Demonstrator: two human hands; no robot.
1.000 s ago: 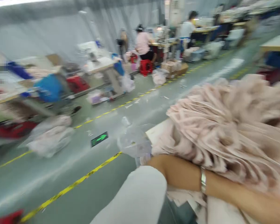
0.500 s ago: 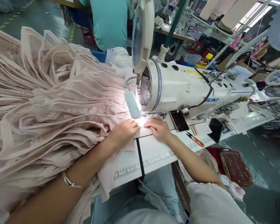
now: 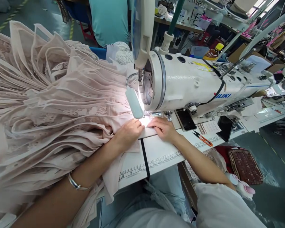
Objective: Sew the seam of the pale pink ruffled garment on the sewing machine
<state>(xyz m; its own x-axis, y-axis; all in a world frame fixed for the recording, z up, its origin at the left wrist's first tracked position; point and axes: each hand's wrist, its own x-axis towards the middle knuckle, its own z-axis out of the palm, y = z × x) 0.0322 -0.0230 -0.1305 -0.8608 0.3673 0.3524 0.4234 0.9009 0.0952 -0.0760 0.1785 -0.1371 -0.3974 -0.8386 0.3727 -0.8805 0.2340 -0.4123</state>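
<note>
Pale pink fabric (image 3: 92, 104) lies in a large gathered heap across the left side and runs up to the needle area of a white sewing machine (image 3: 180, 85). My left hand (image 3: 130, 133) is closed on the edge of this fabric, just in front of the needle area. Beside it, my right hand (image 3: 165, 129) has its fingers drawn together, with the tips at a brightly lit patch. Glare washes out what lies under those fingertips. A small pale lamp (image 3: 134, 103) hangs over the spot and partly hides the needle.
Orange-handled thread snips (image 3: 203, 138) and a black phone (image 3: 185, 119) lie right of my right hand. A ruler strip (image 3: 133, 172) runs along the table's front edge. Behind the machine stands a yellow-capped bottle (image 3: 213, 52). A person in a teal top (image 3: 109, 22) is beyond the heap.
The view has shifted slightly, so the machine and table items appear further right. Both hands stay by the needle area, with little visible movement of the fabric.
</note>
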